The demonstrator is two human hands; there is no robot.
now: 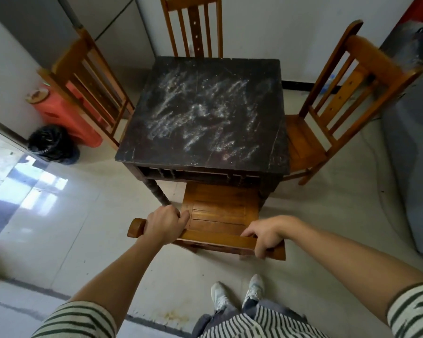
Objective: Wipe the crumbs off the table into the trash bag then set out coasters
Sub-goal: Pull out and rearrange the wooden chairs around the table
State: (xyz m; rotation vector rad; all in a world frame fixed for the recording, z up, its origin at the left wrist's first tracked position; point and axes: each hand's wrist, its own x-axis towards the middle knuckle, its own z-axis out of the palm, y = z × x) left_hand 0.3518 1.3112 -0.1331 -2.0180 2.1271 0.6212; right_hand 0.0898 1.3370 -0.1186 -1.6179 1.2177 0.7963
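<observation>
On a pale tiled floor (71, 215), in a grey-walled room, stands a dark square table (132, 152) with wooden chairs (340, 98) on all four sides. White crumbs (200, 111) streak most of its top. The black trash bag (50, 143) sits on the floor left of the table, beside a red stool (66, 111). The left hand (163, 224) and right hand (264, 236) each grip the top rail of the near chair (220, 208).

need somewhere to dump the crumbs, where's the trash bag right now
In the head view the black trash bag sits on the floor at the left, beside the red plastic object and the left chair, off the dark table's near-left corner.
</observation>
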